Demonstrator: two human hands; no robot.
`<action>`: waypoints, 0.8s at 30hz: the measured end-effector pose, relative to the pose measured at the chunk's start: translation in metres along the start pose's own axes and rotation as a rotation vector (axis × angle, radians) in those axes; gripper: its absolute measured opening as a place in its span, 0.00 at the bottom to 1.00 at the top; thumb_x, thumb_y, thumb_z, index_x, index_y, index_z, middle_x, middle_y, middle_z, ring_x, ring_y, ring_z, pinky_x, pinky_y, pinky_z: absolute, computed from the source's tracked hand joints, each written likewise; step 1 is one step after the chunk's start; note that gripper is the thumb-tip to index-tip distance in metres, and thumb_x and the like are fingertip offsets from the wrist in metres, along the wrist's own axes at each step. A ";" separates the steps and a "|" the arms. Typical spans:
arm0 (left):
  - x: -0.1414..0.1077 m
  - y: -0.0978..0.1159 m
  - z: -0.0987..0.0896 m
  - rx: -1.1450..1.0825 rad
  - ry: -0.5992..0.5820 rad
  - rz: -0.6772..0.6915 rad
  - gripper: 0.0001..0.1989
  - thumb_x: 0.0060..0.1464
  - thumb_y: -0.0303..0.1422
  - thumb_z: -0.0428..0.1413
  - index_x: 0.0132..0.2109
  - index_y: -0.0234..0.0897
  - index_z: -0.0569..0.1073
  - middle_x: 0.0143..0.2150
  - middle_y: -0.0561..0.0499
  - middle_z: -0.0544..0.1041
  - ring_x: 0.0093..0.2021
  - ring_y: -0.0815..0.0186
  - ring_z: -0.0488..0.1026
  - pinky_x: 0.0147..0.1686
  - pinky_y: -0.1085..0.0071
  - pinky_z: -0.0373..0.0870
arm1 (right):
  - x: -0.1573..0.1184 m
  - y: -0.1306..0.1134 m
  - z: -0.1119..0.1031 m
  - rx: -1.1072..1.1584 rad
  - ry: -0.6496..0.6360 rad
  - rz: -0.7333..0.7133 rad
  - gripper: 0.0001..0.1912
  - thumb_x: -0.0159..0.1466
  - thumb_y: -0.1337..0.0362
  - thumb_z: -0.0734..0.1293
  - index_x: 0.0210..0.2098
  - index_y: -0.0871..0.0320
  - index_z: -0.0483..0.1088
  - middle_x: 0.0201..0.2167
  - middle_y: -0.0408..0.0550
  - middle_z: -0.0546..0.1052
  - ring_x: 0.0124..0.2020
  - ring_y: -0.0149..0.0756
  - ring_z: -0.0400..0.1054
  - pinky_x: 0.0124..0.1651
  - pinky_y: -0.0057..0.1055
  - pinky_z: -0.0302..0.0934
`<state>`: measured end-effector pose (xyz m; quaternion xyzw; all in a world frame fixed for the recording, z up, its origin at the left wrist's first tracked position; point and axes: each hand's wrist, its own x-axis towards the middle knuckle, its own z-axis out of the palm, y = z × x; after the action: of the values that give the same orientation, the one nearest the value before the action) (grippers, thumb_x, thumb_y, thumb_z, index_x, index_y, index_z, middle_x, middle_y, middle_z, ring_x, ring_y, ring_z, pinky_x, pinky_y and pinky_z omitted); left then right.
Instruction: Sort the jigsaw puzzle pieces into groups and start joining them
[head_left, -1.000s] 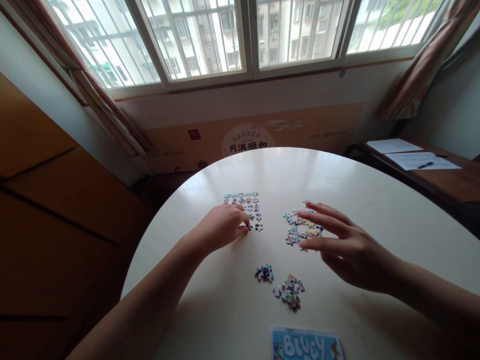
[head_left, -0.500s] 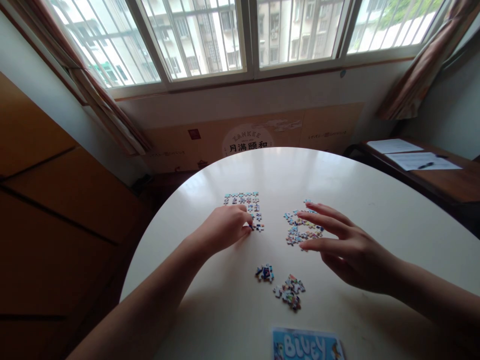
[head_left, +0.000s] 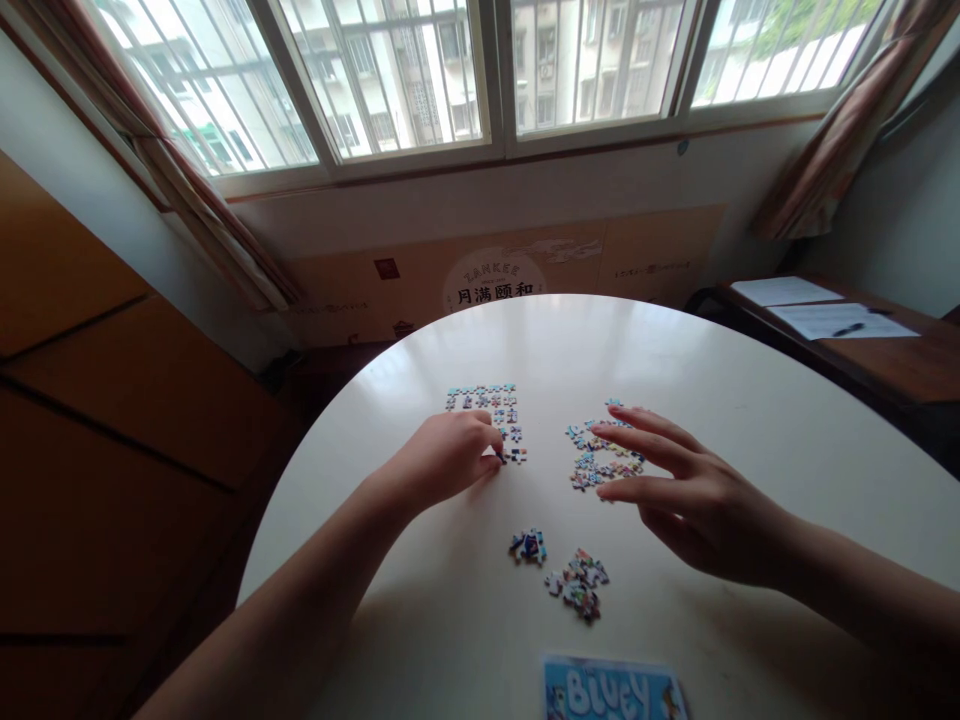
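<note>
Okay, we've got our left hand (head_left: 446, 450) closed in a thumb-and-index pinch on a dark jigsaw piece (head_left: 502, 458), down at the near end of the sorted grid (head_left: 506, 389). Our right hand (head_left: 705, 500) is open, fingers spread over the main loose heap (head_left: 589, 475), nothing gripped; can't tell whether the fingertips touch the pieces or hang just above. Status, as we judge it: partway. Five rows are visible beyond and beside the left pinch; the two farthest run widest, the nearer three are partly covered by the left hand, so no full count. Left over, by our read: the heap under the right fingers, plus two smaller lots on our side of both hands, namely a dark-blue cluster (head_left: 529, 546) nearer us than the pinch, and a mixed-colour cluster (head_left: 581, 585) nearer again, a bit to the right. None of those three sit in rows. Materials: pieces look like thin printed cardboard, usual knobs and sockets, mostly pale blue in the farthest row, darker by the pinch. White table gaps show between rows; can't tell whether neighbours within the farthest row interlock. Loose lots overlap and sit at odd angles. Round white tabletop (head_left: 420, 620) under both hands is smooth and glossy, throwing back window light past the grid. Closest to us, well short of either grip, lies the blue Bluey cover (head_left: 611, 690), flat-faced, straight-edged, cropped by the frame.
</note>
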<state>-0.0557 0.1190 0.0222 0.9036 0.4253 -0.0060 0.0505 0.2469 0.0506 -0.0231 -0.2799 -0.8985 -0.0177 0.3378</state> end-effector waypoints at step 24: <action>-0.006 -0.004 -0.010 0.071 0.592 0.222 0.13 0.65 0.34 0.54 0.32 0.37 0.75 0.29 0.52 0.73 0.25 0.70 0.67 0.25 0.72 0.60 | 0.007 -0.008 -0.003 0.073 -0.164 -0.036 0.18 0.62 0.76 0.63 0.42 0.52 0.79 0.67 0.50 0.66 0.73 0.48 0.49 0.69 0.59 0.51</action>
<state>-0.0634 0.1179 0.0325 0.9083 0.3196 0.2478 -0.1066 0.2404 0.0465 -0.0156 -0.2517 -0.9281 0.0323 0.2725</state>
